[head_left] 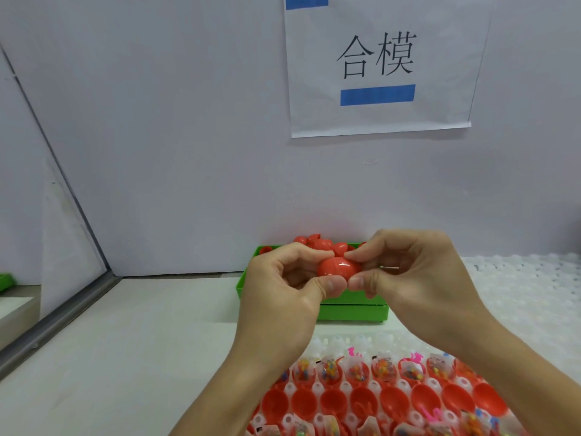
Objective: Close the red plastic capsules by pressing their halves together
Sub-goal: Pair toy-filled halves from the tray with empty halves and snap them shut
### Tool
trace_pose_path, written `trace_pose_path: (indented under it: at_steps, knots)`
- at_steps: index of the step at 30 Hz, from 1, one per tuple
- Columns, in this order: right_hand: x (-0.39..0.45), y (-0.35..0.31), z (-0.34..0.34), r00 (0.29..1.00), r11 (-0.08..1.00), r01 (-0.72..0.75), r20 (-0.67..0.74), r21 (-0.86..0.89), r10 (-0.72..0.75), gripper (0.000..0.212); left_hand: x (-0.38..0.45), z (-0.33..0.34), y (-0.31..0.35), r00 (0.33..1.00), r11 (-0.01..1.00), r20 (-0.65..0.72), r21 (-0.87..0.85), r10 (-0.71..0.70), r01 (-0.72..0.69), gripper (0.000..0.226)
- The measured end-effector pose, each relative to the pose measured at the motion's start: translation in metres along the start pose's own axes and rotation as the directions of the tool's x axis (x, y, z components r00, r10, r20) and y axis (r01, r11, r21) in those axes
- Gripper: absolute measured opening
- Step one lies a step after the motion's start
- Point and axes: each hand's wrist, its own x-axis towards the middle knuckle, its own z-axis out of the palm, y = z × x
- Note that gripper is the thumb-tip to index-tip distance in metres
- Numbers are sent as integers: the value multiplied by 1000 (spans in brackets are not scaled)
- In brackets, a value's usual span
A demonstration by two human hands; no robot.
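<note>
- The pale lilac back wall (176,136) fills the upper part of the view, directly behind the green plastic bin (352,306), which stands against its foot.
- The white tabletop (132,347) carries the green bin and stretches left of it to a grey metal rail (63,322) that runs diagonally along the table's left edge.
- A white paper sign (380,67) with two black characters and a blue bar hangs on the wall above the bin, a little to its right.
- A white moulded plastic tray (345,401) lies nearer the viewer than the bin; its cups hold open red plastic capsule halves (303,402), some bare and some holding small packets of coloured bits.
- A sheet of clear-white bubbled trays (528,287) lies to the right of the bin.
- The green bin is a shallow rectangular box; loose red capsule pieces (317,243) are heaped at its far end.
- The left hand (283,291) is raised above the bin, thumb and curled fingers pinching the left side of a red plastic capsule.
- The right hand (412,278) is at the same height above the bin, thumb and forefinger gripping the capsule's right side, its thumb tip just beside the left thumb.
- The red plastic capsule (338,267), rounded and glossy, is held between both hands in the air over the bin; whether its halves are fully joined cannot be told.
</note>
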Motion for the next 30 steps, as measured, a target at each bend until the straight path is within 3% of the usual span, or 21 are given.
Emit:
trace_pose_path:
  at_steps: [12,21,30]
  knots:
    - [2,-10,-12,991,999,-52,126,12,50,46,-3,-3,13,993,1000,119,4,8,-9,24]
    - [1,-14,-10,992,999,-42,120,26,38,41,-5,-2,15,996,1000,94,0,4,-4,33]
    - [1,-14,-11,992,998,-37,122,57,30,35,-4,-2,17,996,1000,86,-16,5,-4,24]
